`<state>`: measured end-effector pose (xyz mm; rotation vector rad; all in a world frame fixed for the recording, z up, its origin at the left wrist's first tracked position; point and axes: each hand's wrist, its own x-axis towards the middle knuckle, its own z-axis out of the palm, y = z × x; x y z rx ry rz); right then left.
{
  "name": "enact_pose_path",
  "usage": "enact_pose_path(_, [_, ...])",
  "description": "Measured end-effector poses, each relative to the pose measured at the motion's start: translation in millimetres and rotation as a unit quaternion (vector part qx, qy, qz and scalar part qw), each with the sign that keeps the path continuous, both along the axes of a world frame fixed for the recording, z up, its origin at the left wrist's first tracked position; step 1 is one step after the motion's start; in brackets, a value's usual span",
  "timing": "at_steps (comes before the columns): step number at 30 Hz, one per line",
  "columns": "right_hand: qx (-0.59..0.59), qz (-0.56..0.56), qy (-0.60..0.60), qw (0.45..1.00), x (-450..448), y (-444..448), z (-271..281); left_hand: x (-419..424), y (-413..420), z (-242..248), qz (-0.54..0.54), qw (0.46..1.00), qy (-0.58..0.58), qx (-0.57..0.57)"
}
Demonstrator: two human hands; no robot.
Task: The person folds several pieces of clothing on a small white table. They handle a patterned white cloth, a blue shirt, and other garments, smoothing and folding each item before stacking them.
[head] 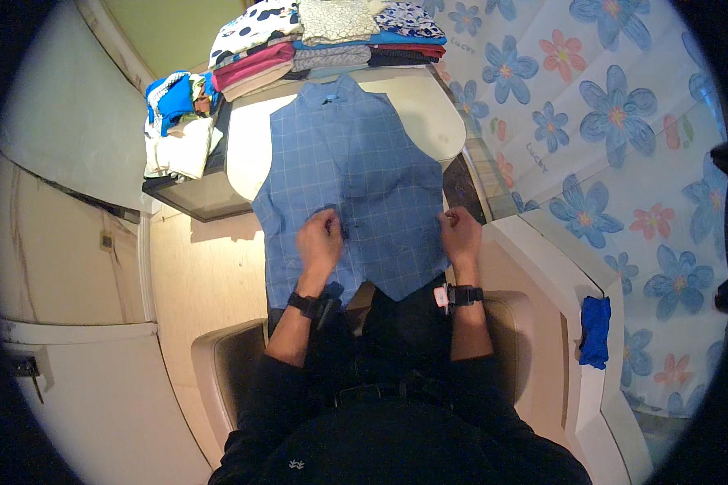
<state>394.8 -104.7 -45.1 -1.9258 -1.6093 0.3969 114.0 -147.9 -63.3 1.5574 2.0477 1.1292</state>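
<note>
A blue checked vest (pixel 388 176) lies spread over the near part of a white table, its collar away from me and its pointed hem hanging toward my lap. My left hand (pixel 320 239) pinches the fabric near the front, left of the middle. At the vest's right side edge, my right hand (pixel 461 233) grips the cloth between thumb and fingers. Both wrists wear black bands.
Folded clothes (pixel 327 42) are stacked along the far side of the white table (pixel 428 112). More garments (pixel 182 133) sit on a dark-edged surface at the left. A blue cloth (pixel 595 332) lies on a white ledge at the right. Armchair arms (pixel 218 364) flank me.
</note>
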Motion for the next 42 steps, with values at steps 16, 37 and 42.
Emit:
enact_pose_path(16, [-0.047, 0.131, -0.103, 0.985, -27.5, 161.0, 11.9, -126.4, 28.7, 19.5, 0.147, 0.984, 0.104, 0.02])
enact_pose_path(37, [-0.042, 0.128, -0.126, 0.983, -44.3, 159.2, 39.5, -114.4, 32.5, 37.7, 0.162, 0.972, 0.171, -0.008])
enact_pose_path(42, [0.004, 0.168, -0.153, 0.974, -74.2, 191.0, 55.6, -117.3, 70.6, 58.9, 0.091, 0.974, 0.197, 0.063])
